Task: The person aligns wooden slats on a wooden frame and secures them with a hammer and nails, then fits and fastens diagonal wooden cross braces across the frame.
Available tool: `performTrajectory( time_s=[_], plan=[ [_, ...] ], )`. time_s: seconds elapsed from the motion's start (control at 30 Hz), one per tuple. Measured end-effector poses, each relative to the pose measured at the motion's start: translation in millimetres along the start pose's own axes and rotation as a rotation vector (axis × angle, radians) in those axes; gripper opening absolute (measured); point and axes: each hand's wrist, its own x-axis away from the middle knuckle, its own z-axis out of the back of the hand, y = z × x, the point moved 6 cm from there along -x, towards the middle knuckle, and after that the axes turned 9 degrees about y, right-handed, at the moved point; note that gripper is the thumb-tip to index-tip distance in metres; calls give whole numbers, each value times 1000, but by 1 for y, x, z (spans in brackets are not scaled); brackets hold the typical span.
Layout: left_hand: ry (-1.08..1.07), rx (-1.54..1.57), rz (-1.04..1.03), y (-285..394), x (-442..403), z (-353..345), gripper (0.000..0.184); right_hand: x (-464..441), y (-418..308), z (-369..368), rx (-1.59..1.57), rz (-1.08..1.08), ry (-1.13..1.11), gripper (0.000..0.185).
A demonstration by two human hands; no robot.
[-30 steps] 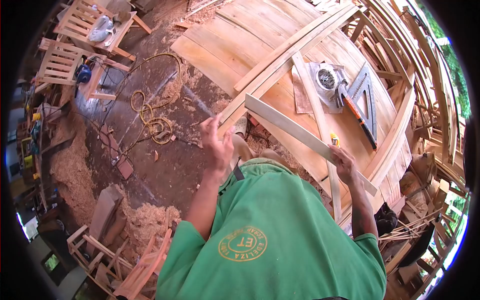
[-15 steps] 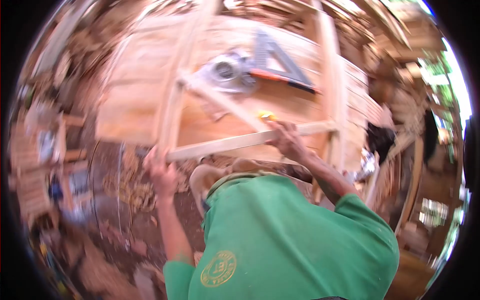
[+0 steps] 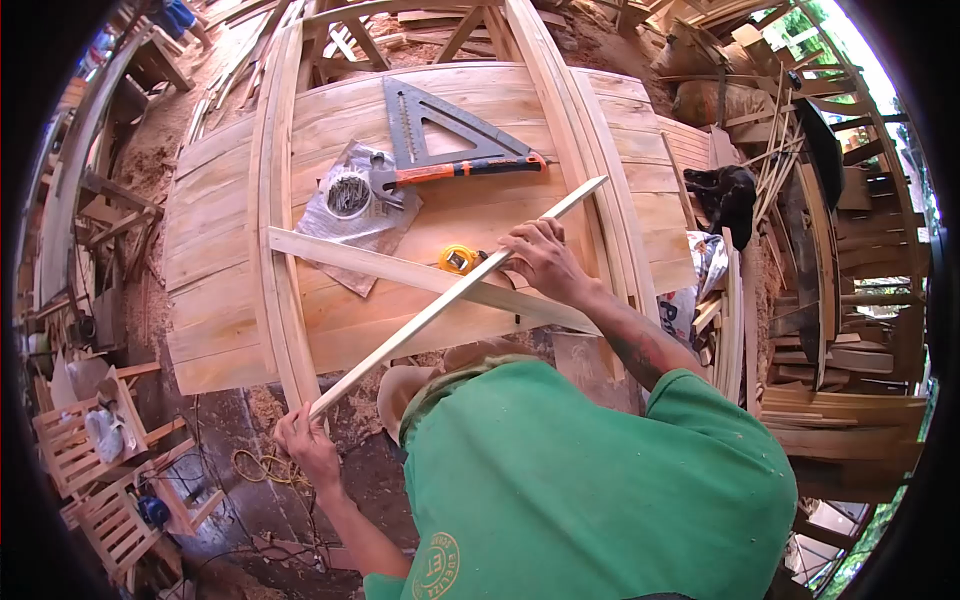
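Observation:
My left hand (image 3: 308,445) is closed on the lower left end of a thin wooden strip (image 3: 400,343). The strip slants up to the right, its far end over the right rails (image 3: 590,160). Partway along it, my right hand (image 3: 545,262) grips the same strip. A second, wider slat (image 3: 370,262) passes beneath it, from the left rails (image 3: 278,190) towards my right forearm, which hides part of it. Close to the crossing sits a yellow tape measure (image 3: 458,260). Farther off are a grey triangular square (image 3: 405,130) and a hammer (image 3: 478,166) with an orange and black handle.
A round container of nails (image 3: 348,196) stands on clear plastic (image 3: 370,232) over the planked tabletop (image 3: 215,300). Slatted wooden pieces (image 3: 75,450) lie at the left. A black dog (image 3: 735,200) and stacked timber (image 3: 840,410) are at the right.
The strip has swung from nearly level to a steep diagonal. My left hand has moved down and left with its end, while my right hand has shifted slightly up and left. The view has turned.

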Motion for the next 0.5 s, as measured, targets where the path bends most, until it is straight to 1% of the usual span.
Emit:
performTrajectory(
  time_s=[0.03, 0.1, 0.13, 0.17, 0.23, 0.27, 0.3, 0.37, 0.4, 0.43, 0.5],
  plan=[
    [6, -5, 0, -4, -7, 0, 26, -7, 3, -3, -5, 3, 5, 33],
    [-51, 134, 169, -18, -15, -5, 22, -19, 18, -16, -162, -133, -91, 26],
    [17, 211, 230, -21, -16, -3, 26, -29, 23, -23, -220, -218, -147, 26],
    [19, 211, 219, -17, -17, -3, 26, -34, 25, -27, -219, -222, -136, 26],
    [-9, 19, 233, -8, -16, -1, 29, -39, 28, -37, -129, -186, -137, 29],
    [-76, 17, 283, -7, -15, -3, 35, -40, 27, -37, -112, -165, -68, 30],
    [-77, 14, 273, -6, -12, -5, 35, -37, 29, -38, -113, -173, -60, 30],
    [65, 55, 156, -4, -1, -9, 36, -35, 30, -40, -66, -174, -96, 32],
    [88, 93, 127, -5, 5, -12, 40, -35, 31, -41, -65, -175, -96, 32],
    [86, 94, 128, -3, 8, -12, 40, -36, 30, -42, -75, -170, -75, 33],
    [121, 15, 6, 10, 14, -10, 46, -36, 27, -46, -85, -166, -56, 35]
  ],
)
